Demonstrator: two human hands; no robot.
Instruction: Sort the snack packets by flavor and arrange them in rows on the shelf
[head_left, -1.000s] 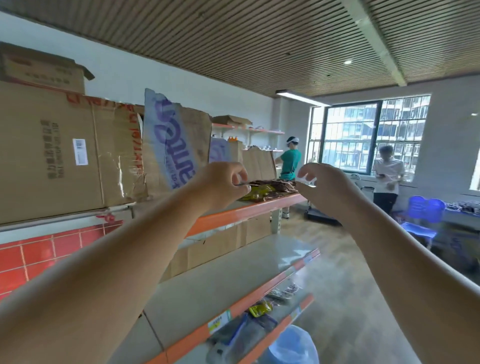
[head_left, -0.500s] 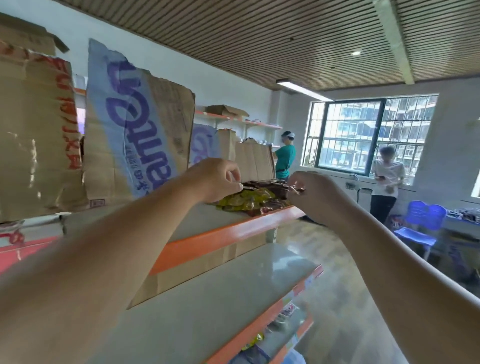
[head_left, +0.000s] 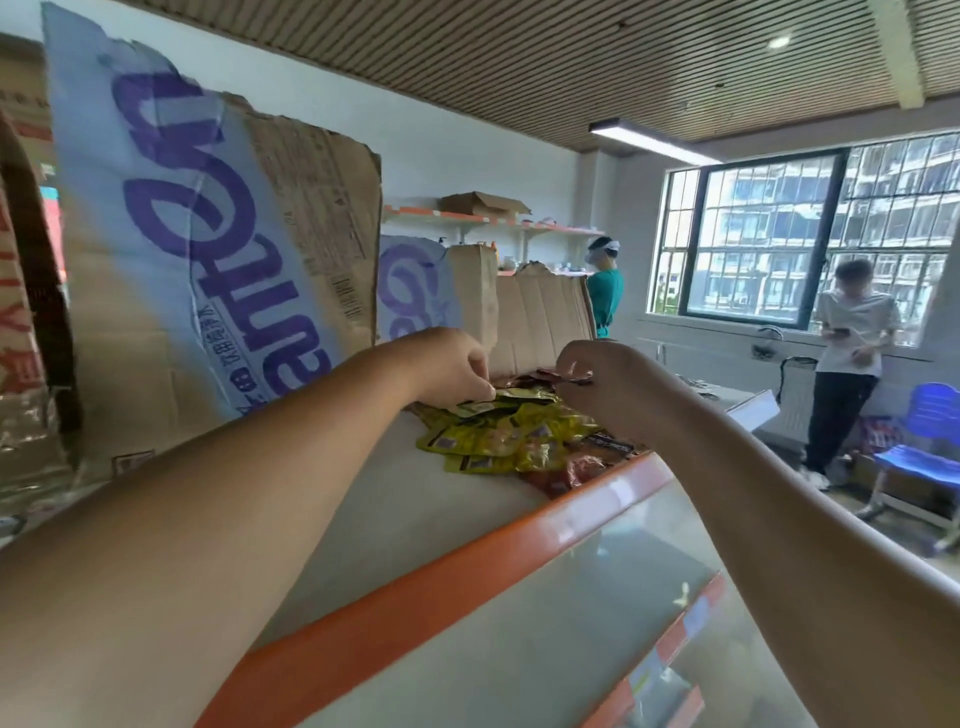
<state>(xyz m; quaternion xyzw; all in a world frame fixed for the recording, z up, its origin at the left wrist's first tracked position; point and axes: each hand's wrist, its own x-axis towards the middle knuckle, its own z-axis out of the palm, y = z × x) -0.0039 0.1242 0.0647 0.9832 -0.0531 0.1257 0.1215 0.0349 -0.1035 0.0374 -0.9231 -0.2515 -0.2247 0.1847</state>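
Head view, starting at nine o'clock: a tall torn brown cardboard panel with blue-and-purple print (head_left: 208, 260) stands along the back of the pale shelf with the orange front lip (head_left: 519, 538). Just right of it, the left hand (head_left: 452, 371) has its fingers curled down, with thumb and forefinger pinching the edge of a packet at the top of the heap. I cannot tell which flavour it is.

The unsorted heap of yellow foil snack packets (head_left: 509, 439) lies at six o'clock from both hands. Dark red packets (head_left: 566, 470) are mixed in at its four o'clock side, right against the orange lip. The right hand (head_left: 602, 384), close by at three o'clock from the left, pinches a small red-brown packet (head_left: 574, 375) held above the heap.

Sorting looks barely begun, and no rows show yet. Bare shelf runs from the heap toward seven o'clock under the left forearm, so the left hand is nearer that open room. Rows would likely follow the shelf's long axis, parallel to the lip. The cardboard limits depth behind. Packets nudged over the lip would drop to the grey lower shelf (head_left: 571, 639).
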